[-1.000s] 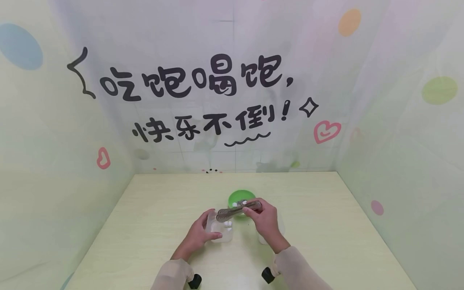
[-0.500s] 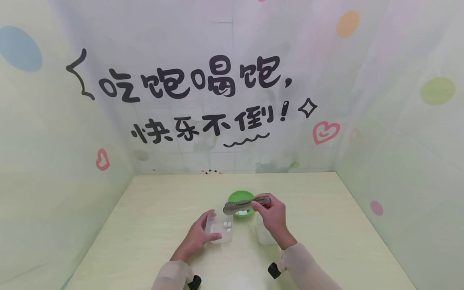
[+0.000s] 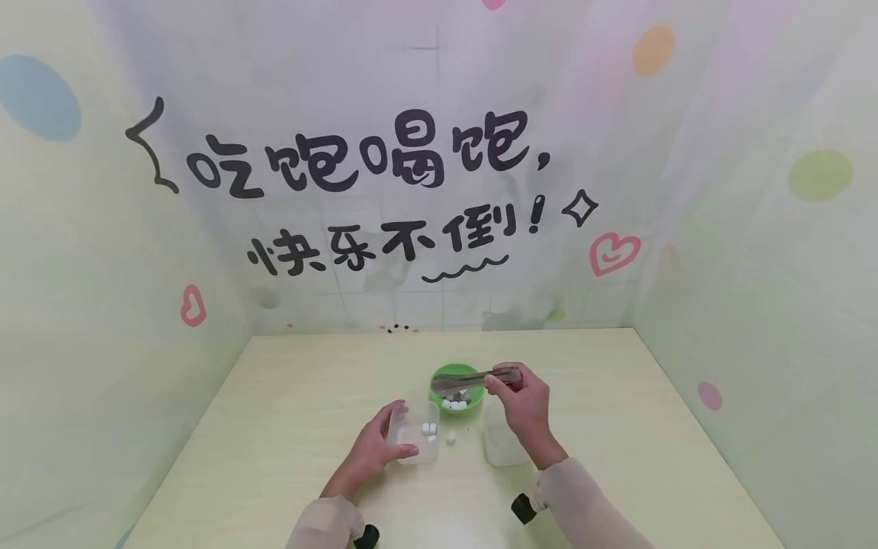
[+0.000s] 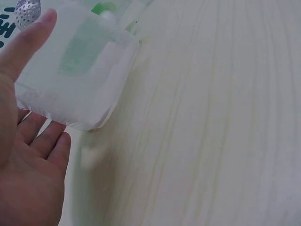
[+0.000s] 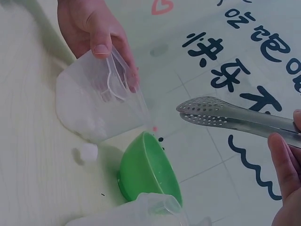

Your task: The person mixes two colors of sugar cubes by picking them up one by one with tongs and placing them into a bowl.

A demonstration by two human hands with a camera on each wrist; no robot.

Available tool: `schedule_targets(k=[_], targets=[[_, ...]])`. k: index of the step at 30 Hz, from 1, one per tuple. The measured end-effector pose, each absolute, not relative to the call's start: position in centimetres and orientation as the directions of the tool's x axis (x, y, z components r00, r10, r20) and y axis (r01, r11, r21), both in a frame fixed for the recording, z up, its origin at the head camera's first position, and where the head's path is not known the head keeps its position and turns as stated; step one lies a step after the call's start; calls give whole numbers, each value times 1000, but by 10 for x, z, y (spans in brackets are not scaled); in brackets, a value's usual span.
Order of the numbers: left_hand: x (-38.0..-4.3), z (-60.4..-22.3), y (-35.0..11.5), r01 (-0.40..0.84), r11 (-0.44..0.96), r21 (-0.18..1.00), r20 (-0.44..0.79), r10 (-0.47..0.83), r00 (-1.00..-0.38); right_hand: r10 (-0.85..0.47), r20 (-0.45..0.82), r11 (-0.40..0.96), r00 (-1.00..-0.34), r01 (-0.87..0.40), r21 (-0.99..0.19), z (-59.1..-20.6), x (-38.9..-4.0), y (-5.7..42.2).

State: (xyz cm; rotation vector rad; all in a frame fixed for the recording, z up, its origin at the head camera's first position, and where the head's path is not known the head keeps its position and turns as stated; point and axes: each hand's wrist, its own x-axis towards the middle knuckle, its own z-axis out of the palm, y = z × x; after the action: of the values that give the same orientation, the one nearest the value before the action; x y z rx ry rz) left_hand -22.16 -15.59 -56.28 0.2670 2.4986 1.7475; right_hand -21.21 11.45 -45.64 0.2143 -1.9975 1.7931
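My left hand (image 3: 373, 442) holds a clear plastic container (image 3: 427, 451), thumb over its near rim and fingers round its far-left side. A few small white pieces (image 3: 429, 429) lie in it. Metal tongs (image 3: 473, 379) with perforated tips are gripped in my right hand (image 3: 528, 408). In the right wrist view the tongs' tips (image 5: 202, 112) lie almost together, and I see nothing between them. Below the tongs sits a green bowl (image 3: 478, 402) with white and greyish pieces (image 3: 456, 402) in it. One white piece (image 3: 450, 437) lies on the table between container and bowl.
A second clear container (image 3: 504, 450) stands right of the bowl, partly behind my right hand and wrist. The light wood table (image 3: 329, 381) meets a printed backdrop (image 3: 384, 76) at the back and both sides.
The tongs have moved right and slightly back, from over the held container to over the bowl. A white piece now shows on the table beside the container. My left hand stays about in place.
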Motion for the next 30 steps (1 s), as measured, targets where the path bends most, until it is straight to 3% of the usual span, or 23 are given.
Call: schedule_targets(k=[8,30], targets=[[-223,-561,-156,102,346,933,39,185,-982,174,440,154,-881,-417,-896,-443,-202,114],[-219,-557,-153,97,342,935,38,177,-984,148,371,116,-917,-357,-927,-457,-190,122]])
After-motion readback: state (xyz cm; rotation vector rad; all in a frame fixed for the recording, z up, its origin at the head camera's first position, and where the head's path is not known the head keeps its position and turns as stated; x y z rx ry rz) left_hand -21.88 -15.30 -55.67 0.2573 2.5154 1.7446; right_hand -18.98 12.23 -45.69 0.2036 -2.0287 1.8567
